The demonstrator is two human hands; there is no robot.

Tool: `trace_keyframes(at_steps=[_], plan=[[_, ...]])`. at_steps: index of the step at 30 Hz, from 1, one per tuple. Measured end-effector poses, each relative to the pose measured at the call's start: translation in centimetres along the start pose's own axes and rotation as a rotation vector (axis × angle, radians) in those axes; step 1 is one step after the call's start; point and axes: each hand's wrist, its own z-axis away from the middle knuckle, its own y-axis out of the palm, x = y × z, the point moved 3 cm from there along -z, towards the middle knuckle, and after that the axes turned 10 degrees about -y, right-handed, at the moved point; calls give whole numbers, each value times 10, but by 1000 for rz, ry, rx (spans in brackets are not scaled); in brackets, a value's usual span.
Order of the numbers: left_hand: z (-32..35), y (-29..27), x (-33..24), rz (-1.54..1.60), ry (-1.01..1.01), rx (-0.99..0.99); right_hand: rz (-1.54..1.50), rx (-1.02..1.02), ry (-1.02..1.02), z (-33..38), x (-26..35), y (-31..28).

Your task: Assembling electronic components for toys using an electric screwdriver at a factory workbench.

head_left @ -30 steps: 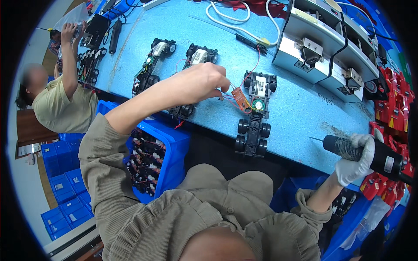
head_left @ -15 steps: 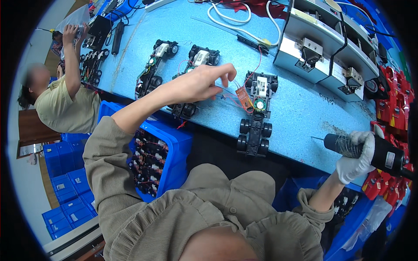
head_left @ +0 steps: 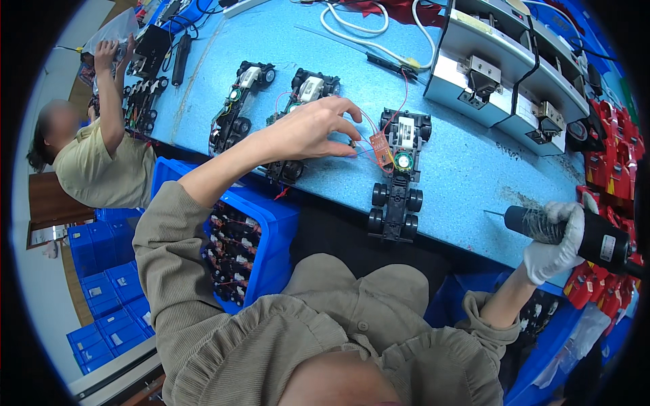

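My left hand (head_left: pixel 317 128) is above the bench, thumb and forefinger spread apart, with thin wires near the fingertips. Those wires run to a small orange circuit board (head_left: pixel 381 150), which lies on the left side of a black toy truck chassis (head_left: pixel 399 179). The chassis has several black wheels, a white block and a round green-rimmed part. Partly behind my left hand is a second chassis (head_left: pixel 313 88), and a third chassis (head_left: pixel 240 105) stands farther left. My right hand (head_left: pixel 558 243), in a white glove, is wrapped round a black electric screwdriver (head_left: pixel 599 240), its bit pointing left over the bench.
A silver metal fixture (head_left: pixel 501 88) stands at the back right. Red plastic shells (head_left: pixel 613 159) are piled at the right edge. A blue crate (head_left: pixel 271 216) full of parts sits below the bench on the left. A co-worker (head_left: pixel 101 159) holds a clear bag at far left.
My left hand's fingers have spread wider, and its fingertips have dropped slightly toward the bench. The circuit board has shifted a little. My right hand and the screwdriver have stayed put.
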Motion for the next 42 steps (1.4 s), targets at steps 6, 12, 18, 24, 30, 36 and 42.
trace_keyframes(at_steps=[6, 12, 18, 24, 30, 36, 42], plan=[[-3, -16, -22, -365, 134, -298, 9, -24, 9, -1, -1, -2], [-11, -42, -65, -787, 352, -511, 117, -40, 2, 1, 7, 14], [-11, -61, -59, -52, -306, 209, 119, -29, -4, 4, 8, 14], [7, -22, -46, 596, -571, 324, 12, -5, -4, 2, 4, 6], [26, 41, -55, 1190, -542, 95, -192, 267, -2, 8, 14, 21], [13, 54, -56, 278, -48, -702, -122, 337, -42, 12, 14, 26], [13, 62, -57, 277, -88, -832, -101, 408, -33, 11, 12, 34]])
